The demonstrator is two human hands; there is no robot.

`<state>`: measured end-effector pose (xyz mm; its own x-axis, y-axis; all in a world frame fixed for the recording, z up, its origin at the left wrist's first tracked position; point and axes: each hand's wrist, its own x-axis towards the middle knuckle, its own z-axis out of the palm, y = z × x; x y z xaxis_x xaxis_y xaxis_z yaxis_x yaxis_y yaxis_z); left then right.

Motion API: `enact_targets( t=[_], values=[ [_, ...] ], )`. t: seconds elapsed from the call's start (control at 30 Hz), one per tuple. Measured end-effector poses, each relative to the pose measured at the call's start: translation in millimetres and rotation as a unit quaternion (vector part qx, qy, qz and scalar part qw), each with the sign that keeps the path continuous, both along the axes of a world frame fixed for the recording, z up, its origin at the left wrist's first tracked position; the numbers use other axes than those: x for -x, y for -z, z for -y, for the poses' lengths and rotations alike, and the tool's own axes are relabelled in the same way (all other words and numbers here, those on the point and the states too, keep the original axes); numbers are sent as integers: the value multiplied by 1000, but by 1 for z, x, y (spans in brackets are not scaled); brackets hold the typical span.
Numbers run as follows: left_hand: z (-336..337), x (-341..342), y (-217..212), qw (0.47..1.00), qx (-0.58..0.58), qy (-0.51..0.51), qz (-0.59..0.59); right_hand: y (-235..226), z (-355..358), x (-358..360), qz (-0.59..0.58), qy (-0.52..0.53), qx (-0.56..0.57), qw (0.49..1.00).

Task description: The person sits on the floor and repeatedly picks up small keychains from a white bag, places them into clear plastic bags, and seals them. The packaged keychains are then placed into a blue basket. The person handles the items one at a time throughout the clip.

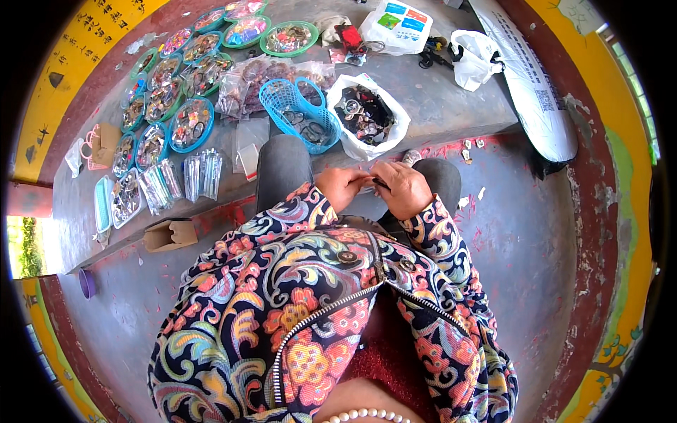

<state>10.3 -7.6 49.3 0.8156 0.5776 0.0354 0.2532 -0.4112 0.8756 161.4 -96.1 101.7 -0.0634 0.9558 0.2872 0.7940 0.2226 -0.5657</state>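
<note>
My left hand (pixel 341 187) and my right hand (pixel 402 189) meet above my knees, fingers pinched together fingertip to fingertip. A small dark object (pixel 381 183) shows at the right hand's fingers; its kind is too small to tell, and most of what lies between the fingertips is hidden. Just beyond the hands stands an open white plastic bag (pixel 396 138) filled with dark and shiny small pieces. Left of the bag sits a blue plastic basket (pixel 271 99) with dark ring-shaped pieces inside.
Round baskets of small trinkets, such as a blue one (pixel 191 125), crowd the ledge's left. Clear bags of brownish pieces (pixel 257 81) lie behind the blue basket. A cardboard box (pixel 170 235) and a purple cup (pixel 87 283) stand lower left. White bags (pixel 474 62) lie far right.
</note>
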Motion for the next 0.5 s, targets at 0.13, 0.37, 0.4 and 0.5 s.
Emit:
enact_targets(
  t=[0.13, 0.37, 0.4, 0.5],
  values=[
    [0, 0, -1, 996, 87, 5, -25, 9, -1, -5, 33, -52, -18, 998],
    [4, -1, -14, 980, 197, 22, -20, 6, 0, 1, 0, 13, 5, 1000],
    [5, -1, -16, 973, 228, 22, -19, 8, 0, 2, 0, 26, 4, 1000],
    [4, 0, -8, 953, 301, 22, 1, 8, 1, 3, -5, 21, 20, 1000]
  ],
)
